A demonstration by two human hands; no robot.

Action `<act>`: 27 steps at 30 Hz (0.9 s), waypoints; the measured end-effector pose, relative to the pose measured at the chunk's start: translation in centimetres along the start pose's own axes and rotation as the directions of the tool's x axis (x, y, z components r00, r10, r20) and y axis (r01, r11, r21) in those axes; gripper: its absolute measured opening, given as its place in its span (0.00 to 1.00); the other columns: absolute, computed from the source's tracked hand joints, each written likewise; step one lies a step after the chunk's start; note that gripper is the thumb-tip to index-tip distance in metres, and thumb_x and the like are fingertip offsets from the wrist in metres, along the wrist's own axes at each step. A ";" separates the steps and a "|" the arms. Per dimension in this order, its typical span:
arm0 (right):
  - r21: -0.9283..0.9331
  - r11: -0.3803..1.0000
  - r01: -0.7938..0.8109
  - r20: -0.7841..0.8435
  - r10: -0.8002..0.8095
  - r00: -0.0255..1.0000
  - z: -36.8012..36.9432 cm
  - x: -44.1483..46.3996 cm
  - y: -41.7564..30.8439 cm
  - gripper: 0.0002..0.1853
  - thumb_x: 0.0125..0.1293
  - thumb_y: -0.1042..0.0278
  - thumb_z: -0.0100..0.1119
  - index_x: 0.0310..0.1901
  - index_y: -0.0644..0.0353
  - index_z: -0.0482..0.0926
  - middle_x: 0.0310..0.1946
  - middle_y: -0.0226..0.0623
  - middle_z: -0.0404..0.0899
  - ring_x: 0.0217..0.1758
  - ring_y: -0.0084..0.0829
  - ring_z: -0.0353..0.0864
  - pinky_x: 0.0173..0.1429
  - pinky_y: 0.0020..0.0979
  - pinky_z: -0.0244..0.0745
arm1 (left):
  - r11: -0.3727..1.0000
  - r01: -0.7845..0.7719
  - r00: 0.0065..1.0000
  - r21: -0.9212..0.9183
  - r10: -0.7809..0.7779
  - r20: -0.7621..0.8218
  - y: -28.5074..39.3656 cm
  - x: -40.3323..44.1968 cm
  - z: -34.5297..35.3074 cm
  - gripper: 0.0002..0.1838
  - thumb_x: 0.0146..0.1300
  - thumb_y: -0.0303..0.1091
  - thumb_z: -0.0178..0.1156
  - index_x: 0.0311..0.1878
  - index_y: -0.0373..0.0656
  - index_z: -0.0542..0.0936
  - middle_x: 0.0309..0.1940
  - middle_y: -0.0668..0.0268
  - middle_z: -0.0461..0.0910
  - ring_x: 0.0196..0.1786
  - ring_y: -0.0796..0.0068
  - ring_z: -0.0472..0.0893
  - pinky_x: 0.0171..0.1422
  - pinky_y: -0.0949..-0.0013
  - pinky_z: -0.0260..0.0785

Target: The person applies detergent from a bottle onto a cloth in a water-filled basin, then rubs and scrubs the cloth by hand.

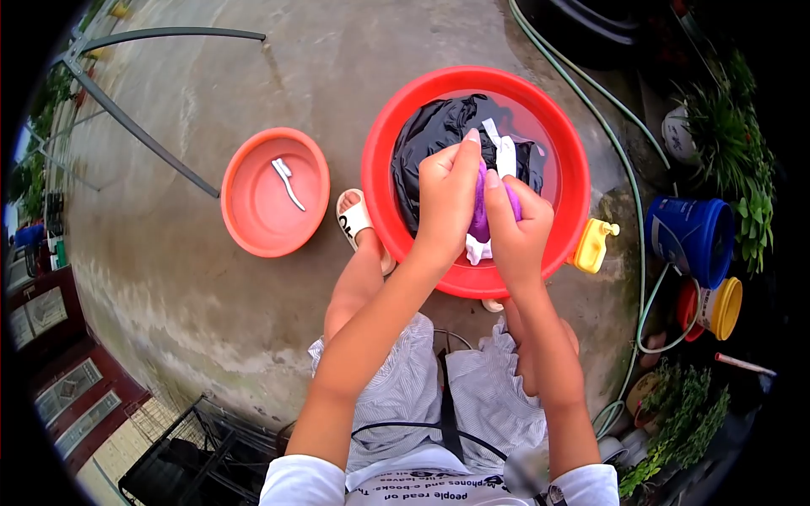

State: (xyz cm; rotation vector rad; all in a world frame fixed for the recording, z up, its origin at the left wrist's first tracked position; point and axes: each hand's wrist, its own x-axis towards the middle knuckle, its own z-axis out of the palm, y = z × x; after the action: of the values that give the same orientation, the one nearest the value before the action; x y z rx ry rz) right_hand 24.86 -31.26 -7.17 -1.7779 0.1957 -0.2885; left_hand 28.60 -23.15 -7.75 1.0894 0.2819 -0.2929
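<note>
Over the red basin [377, 143], both my hands are closed on a bunched purple cloth [482, 211]. My left hand [450, 187] has its thumb pointing up along the cloth. Close beside it, my right hand [521, 226] grips the cloth from the other side, its thumb raised too. White fabric [504, 154] shows just beyond the hands, and a white bit [478, 250] hangs below them; whether these join the purple cloth I cannot tell. Behind the hands, a shiny black garment [422, 135] lies in the basin's cloudy water. My palms hide much of the purple cloth.
Left of the basin, a smaller pink basin [239, 228] holds a white brush [287, 181]. A yellow bottle [594, 245] stands against the red basin's right side. A green hose [631, 181] runs past a blue bucket [688, 236] and potted plants. The concrete floor [169, 169] looks wet.
</note>
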 end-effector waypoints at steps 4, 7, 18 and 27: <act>-0.133 0.952 0.274 0.100 -0.263 0.960 0.9 -1.0 0.2 0.17 0.55 0.73 0.58 0.14 0.65 0.63 0.08 0.38 0.60 0.11 0.25 0.58 0.18 0.28 0.53 | 0.996 0.066 0.990 0.055 -0.058 -0.127 0.6 1.3 -0.5 0.19 0.64 0.41 0.51 0.18 0.46 0.65 0.13 0.77 0.62 0.16 0.88 0.60 0.19 0.78 0.52; 0.069 0.997 -0.042 -0.017 0.043 0.999 0.0 0.3 0.4 0.18 0.59 0.72 0.55 0.15 0.64 0.63 0.09 0.28 0.60 0.13 0.18 0.55 0.18 0.26 0.51 | 0.998 -0.052 0.999 0.030 0.053 -0.014 -0.1 0.1 0.7 0.20 0.65 0.39 0.51 0.17 0.45 0.65 0.14 0.78 0.62 0.17 0.90 0.60 0.19 0.79 0.51; -0.092 0.978 0.185 0.092 -0.177 0.980 0.3 -0.8 -0.1 0.16 0.54 0.73 0.59 0.15 0.65 0.63 0.08 0.34 0.57 0.11 0.25 0.56 0.17 0.28 0.52 | 1.000 0.008 0.994 -0.002 -0.008 -0.108 0.1 1.1 0.1 0.22 0.67 0.38 0.48 0.15 0.47 0.61 0.11 0.80 0.57 0.16 0.91 0.53 0.18 0.78 0.44; 0.196 0.966 -0.169 -0.125 0.196 0.973 -1.4 2.3 1.6 0.20 0.63 0.69 0.53 0.15 0.64 0.63 0.11 0.21 0.56 0.18 0.13 0.51 0.19 0.24 0.46 | 0.988 -0.073 0.997 0.138 0.067 0.049 -1.4 -1.6 2.2 0.19 0.67 0.36 0.49 0.17 0.45 0.66 0.14 0.81 0.61 0.17 0.93 0.56 0.19 0.80 0.48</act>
State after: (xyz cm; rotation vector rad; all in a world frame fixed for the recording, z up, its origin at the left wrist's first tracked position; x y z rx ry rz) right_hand 26.65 -33.57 -8.19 -1.5442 0.4216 -0.2919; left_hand 26.76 -25.57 -7.40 1.2268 0.1848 -0.2771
